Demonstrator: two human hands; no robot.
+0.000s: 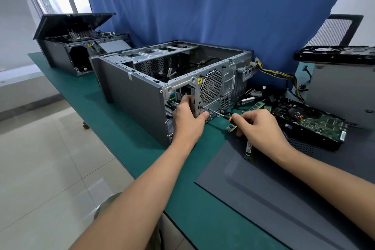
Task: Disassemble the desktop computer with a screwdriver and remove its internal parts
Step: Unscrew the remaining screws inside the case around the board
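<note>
Blue curtain [203, 6] hangs behind a green tabletop [121, 132], where the desktop computer [134, 95] lies on its side with the open side up, its rear end facing the person. The left hand [187, 122] is at that rear end, fingers and thumb curled round a metal bracket [193, 103]. Just right of it, the right hand [261, 128] grips the handle of the screwdriver [220, 114], whose shaft points left to the case beside the left thumb. The tip seems to touch the case there, though the exact spot is too small to make out. A memory stick [231, 127] lies under the right fingers. A hard drive [316, 126] sits beyond the right hand, and a grey side panel [263, 184] lies flat beneath the right forearm.
</note>
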